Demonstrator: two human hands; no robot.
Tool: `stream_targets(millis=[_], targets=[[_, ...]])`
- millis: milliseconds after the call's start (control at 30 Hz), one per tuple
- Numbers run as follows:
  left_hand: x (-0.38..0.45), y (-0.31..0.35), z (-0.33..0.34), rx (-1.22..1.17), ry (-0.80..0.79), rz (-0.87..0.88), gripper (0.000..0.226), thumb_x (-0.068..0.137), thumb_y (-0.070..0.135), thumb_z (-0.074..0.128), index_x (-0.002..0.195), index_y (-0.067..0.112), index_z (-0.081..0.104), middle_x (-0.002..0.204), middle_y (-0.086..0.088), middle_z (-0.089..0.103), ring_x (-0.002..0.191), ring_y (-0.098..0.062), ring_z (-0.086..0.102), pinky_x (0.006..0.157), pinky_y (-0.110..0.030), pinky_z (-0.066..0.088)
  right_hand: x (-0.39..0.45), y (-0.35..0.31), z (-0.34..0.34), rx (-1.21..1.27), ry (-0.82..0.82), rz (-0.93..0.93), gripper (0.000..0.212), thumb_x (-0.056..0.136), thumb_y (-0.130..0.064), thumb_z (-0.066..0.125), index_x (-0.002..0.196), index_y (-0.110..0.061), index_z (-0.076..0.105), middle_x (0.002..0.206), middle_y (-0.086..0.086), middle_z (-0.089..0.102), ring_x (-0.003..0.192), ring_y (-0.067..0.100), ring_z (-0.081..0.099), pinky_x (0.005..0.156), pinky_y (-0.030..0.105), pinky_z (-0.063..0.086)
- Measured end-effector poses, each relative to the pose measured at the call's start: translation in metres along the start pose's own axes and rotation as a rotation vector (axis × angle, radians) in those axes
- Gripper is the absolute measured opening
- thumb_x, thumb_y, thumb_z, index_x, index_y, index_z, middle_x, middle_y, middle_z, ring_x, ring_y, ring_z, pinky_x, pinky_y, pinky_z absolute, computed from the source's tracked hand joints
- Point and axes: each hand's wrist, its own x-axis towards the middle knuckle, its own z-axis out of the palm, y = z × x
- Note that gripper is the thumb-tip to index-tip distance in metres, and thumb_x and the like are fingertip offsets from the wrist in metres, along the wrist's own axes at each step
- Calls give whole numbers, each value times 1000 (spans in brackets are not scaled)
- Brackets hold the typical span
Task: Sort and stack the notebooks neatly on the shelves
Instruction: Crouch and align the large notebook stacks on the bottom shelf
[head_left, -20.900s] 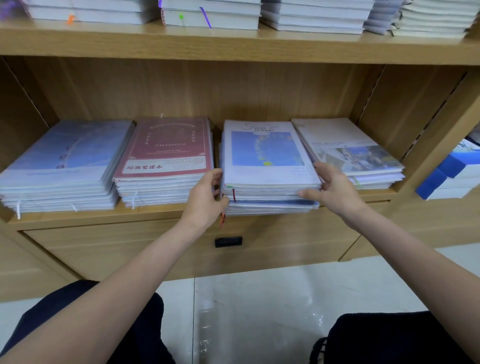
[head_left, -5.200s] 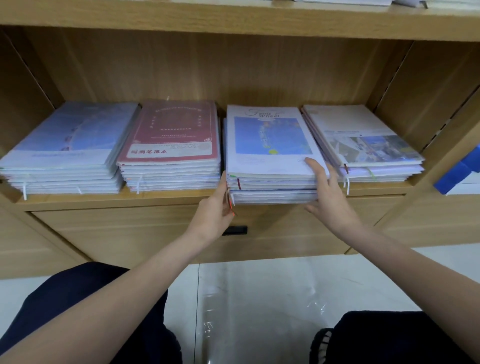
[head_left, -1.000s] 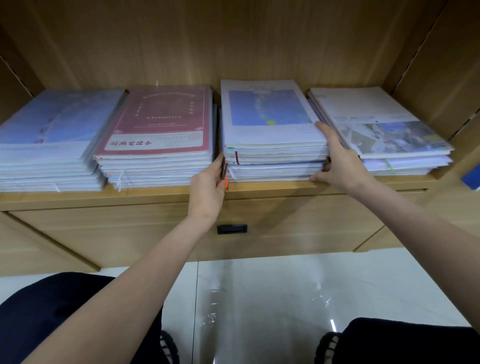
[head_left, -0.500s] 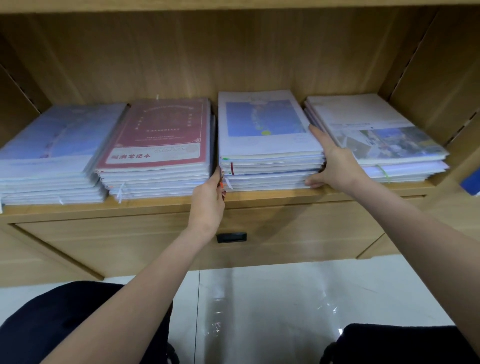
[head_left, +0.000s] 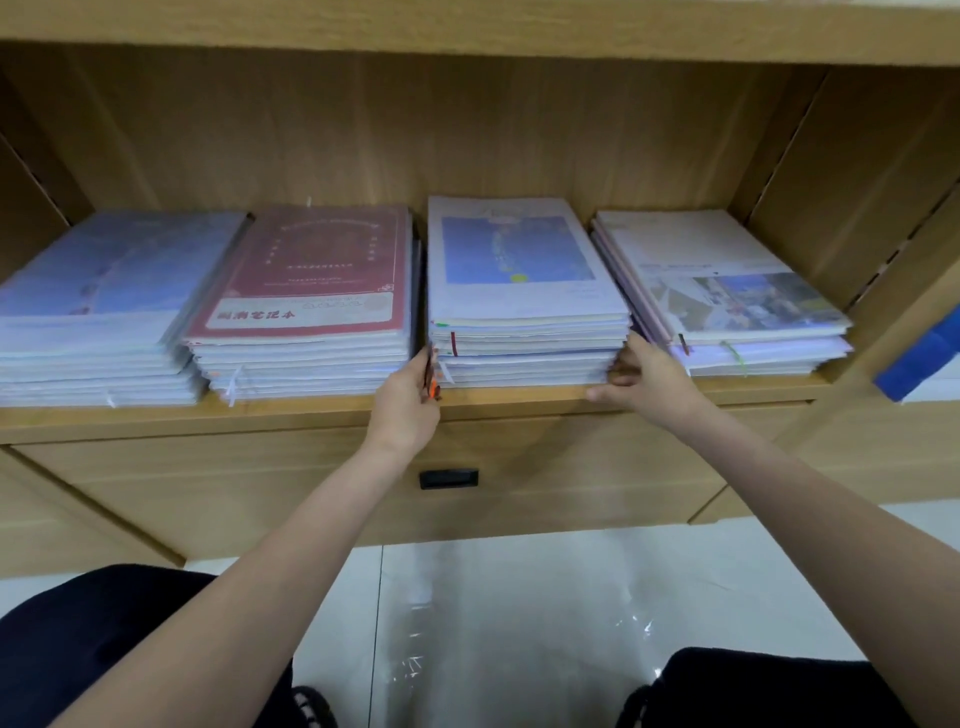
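The left hand (head_left: 408, 402) is lying edge-on against the left side of the blue-cover stack (head_left: 524, 291), fingers fairly straight and pressed to the notebook edges near some orange and red ribbon markers; it is gripping nothing that I can make out. The right hand (head_left: 647, 382) is cupping the stack's front right corner, fingers curled in against the lower notebooks and thumb stretched along the shelf edge (head_left: 519, 397). That stack is sitting third from the left on the wooden shelf, just beside the red-cover stack (head_left: 311, 301) and close to the photo-cover stack (head_left: 727, 291) on its right. A pale blue stack (head_left: 104, 306) is lying at the far left. Below the shelf, a drawer with a black handle (head_left: 449, 478) is facing the person's knees.
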Motion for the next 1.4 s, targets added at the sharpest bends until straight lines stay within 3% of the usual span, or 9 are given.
stream_targets(millis=[267, 433, 600, 733, 867, 967, 1067, 1167, 1400], targets=[[-3, 3, -2, -74, -67, -35, 72, 85, -24, 29, 148, 9, 16, 147, -2, 34, 137, -17, 30, 107, -22, 25, 4, -5, 1, -71, 79, -4, 60, 72, -10, 79, 125, -12, 51, 106, 4, 60, 83, 19, 60, 77, 23, 41], [-5, 3, -2, -76, -82, -52, 71, 86, -23, 29, 147, 10, 18, 134, 8, 38, 128, -5, 34, 103, -16, 25, 8, -2, 4, -116, 122, -22, 55, 70, -12, 81, 119, -8, 55, 101, 9, 65, 89, 27, 65, 80, 29, 47], [-2, -1, -1, -29, -80, -71, 73, 83, -23, 30, 147, 10, 19, 139, -2, 41, 132, -21, 38, 111, -30, 27, 10, 0, 5, -175, 134, -29, 52, 69, -18, 81, 115, -5, 59, 105, 16, 68, 99, 32, 63, 89, 44, 48], [-8, 10, -3, 3, -81, -95, 69, 85, -20, 36, 147, 6, 20, 133, -13, 48, 126, -32, 45, 98, -30, 37, 6, -5, 5, -213, 144, -17, 50, 72, -22, 79, 115, -7, 59, 105, 17, 68, 102, 32, 62, 87, 42, 48], [-17, 21, -8, 6, -91, -75, 61, 87, -17, 39, 144, 2, 27, 138, -23, 43, 129, -37, 40, 105, -37, 34, 2, -16, 1, -240, 106, 4, 62, 73, -20, 79, 126, -9, 50, 117, 13, 64, 111, 30, 57, 88, 33, 42], [-17, 23, -9, -78, -97, -99, 68, 88, -16, 39, 148, 9, 19, 146, -12, 37, 134, -25, 36, 114, -37, 27, 4, -23, 0, -62, 30, 55, 78, 71, -14, 80, 136, -12, 38, 125, 8, 58, 117, 26, 52, 94, 30, 39], [-21, 28, -6, -131, -112, -87, 76, 90, -11, 45, 150, 14, 6, 152, -1, 28, 137, -15, 32, 115, -34, 24, 4, -26, -4, 210, 21, 83, 76, 68, -6, 81, 133, -14, 41, 124, 4, 58, 116, 24, 54, 101, 39, 42], [-24, 30, -6, -109, -146, -64, 78, 91, -7, 45, 150, 21, 3, 148, -2, 34, 122, -11, 41, 103, -23, 30, -1, -31, -4, 370, -24, 79, 78, 69, -2, 80, 134, -17, 40, 121, 0, 58, 114, 20, 54, 100, 38, 44], [-25, 33, -11, -127, -190, -48, 79, 90, -8, 47, 150, 25, 6, 150, 3, 29, 132, -13, 34, 98, -20, 28, -7, -28, 0, 438, 5, 55, 83, 68, 1, 79, 137, -20, 40, 121, -1, 60, 113, 18, 55, 103, 41, 43]])
